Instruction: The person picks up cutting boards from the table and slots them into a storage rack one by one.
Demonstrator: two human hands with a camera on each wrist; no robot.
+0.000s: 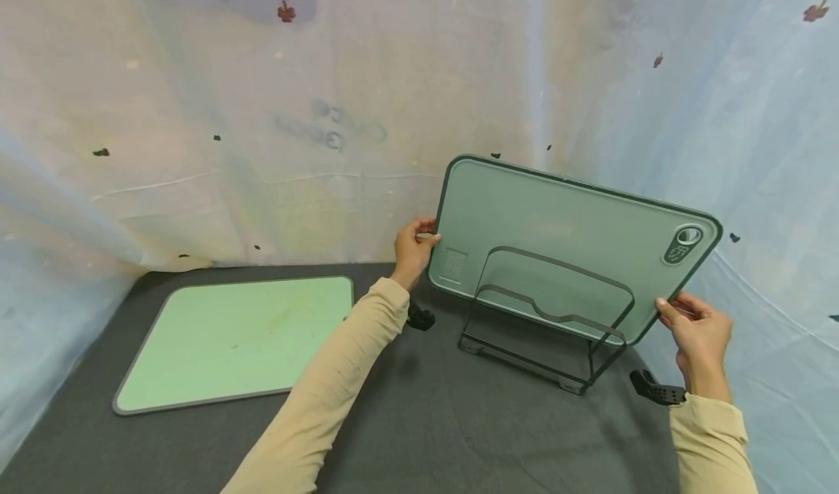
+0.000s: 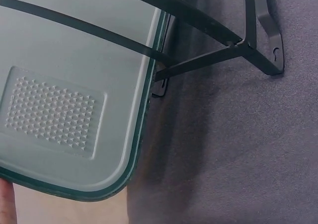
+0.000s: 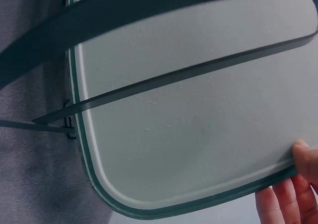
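Note:
A pale green cutting board (image 1: 564,232) with a dark green rim stands on edge, tilted, behind the loops of a dark wire rack (image 1: 547,319). My left hand (image 1: 414,250) pinches its left short edge, thumb on the front. My right hand (image 1: 698,330) grips its lower right corner below the hanging hole. In the left wrist view the board's corner (image 2: 74,110) with a studded patch fills the frame, rack wires (image 2: 208,30) crossing it. In the right wrist view my fingers (image 3: 290,199) hold the board's rim (image 3: 164,211), with rack wires across the face.
A second, lighter green board (image 1: 239,341) lies flat on the dark grey cloth table (image 1: 426,421) at the left. Draped translucent sheets (image 1: 262,115) close in the back and both sides. The rack's foot (image 2: 271,50) rests on the cloth.

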